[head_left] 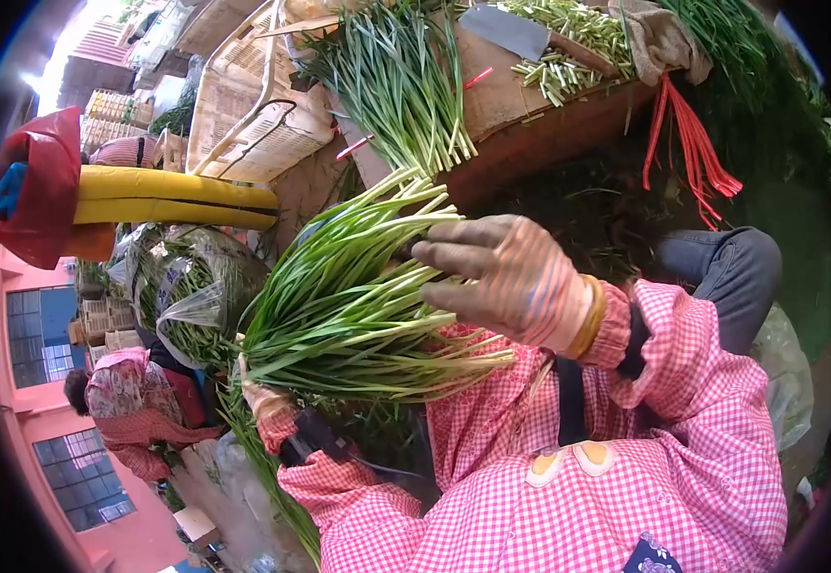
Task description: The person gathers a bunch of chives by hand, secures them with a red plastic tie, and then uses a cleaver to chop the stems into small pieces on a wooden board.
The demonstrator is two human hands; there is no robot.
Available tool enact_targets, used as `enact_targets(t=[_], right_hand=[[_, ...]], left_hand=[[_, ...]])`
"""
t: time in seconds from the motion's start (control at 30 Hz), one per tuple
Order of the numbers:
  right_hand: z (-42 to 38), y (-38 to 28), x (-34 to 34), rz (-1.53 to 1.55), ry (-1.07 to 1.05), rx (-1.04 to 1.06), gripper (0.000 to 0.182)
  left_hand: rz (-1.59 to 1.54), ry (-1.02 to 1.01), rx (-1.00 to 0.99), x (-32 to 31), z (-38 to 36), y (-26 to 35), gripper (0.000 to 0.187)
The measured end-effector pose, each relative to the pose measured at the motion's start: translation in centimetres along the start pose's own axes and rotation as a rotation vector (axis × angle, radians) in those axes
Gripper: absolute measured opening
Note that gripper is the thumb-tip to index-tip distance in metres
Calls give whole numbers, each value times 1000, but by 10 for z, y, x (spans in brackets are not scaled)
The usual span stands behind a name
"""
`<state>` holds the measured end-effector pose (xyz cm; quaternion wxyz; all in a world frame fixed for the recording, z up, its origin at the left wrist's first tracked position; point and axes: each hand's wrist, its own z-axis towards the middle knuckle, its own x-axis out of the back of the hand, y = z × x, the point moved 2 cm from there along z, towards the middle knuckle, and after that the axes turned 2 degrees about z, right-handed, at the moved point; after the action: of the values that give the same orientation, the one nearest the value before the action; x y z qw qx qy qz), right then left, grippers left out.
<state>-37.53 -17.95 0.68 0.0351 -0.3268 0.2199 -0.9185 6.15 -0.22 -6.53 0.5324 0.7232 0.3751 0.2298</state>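
Observation:
A loose bunch of garlic chives point(358, 296), with long flat green leaves and pale stem ends, is fanned out in front of my chest. My left hand point(264, 399) grips its leafy end, its fingers partly hidden by leaves. Over the pale stems is my right hand point(511, 277), in a dirty striped glove with the fingers apart and touching the stalks. Just beyond, more chives point(401, 86) lie on a wooden board, with red ties point(356, 146) under them.
A cleaver point(511, 33) rests by a pile of cut stem pieces point(587, 33). Red strips point(687, 143) hang off the board near a cloth point(659, 38). Left are a plastic basket point(262, 134), a yellow padded post point(177, 196), bagged greens point(196, 296) and another person point(138, 401).

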Motion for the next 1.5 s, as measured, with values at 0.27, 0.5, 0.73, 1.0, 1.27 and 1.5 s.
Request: enact_targets(t=[0.27,0.5,0.73,1.0,1.27,1.5], right_hand=[[7,-1,-43,-279,-219,69,15],[-22,42,8,1153,622,-923,13],[-111,39,43,-404,-434,-501,11],[-20,-28,-23,76,-781,-591,29],[-22,-23,-40,139,-564,-715,22],[-28,7,-28,154,-676,-768,33]], left_hand=[[-413,37,200,-19,-9,1,41],[-775,-277,342,-21,-15,-3,45],[-1440,-295,688,47,36,-29,45],[-426,51,172,-29,-16,8,37],[-597,161,125,-38,-12,25,42],[-404,243,41,-65,-18,60,40]])
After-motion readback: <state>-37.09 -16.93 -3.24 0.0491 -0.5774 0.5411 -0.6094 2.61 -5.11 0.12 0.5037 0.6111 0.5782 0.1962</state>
